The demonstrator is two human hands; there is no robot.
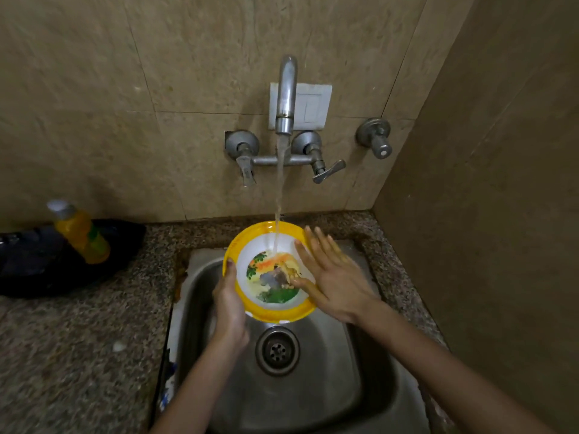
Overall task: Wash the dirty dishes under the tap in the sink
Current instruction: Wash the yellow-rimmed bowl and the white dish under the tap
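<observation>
Counter [78, 355] beside sink [329, 386]: bottle [81, 234], black pan [37, 264].

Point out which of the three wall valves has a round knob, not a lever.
The lone valve at far right, apart from the spout, ends in a round knob. The two flanking the spout carry flat levers.

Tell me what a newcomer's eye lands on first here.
The yellow-rimmed plate, held over the sink by the left hand, with the right hand spread open across it. Then the water stream falling onto it from the wall tap, and the yellow bottle at far left.
</observation>
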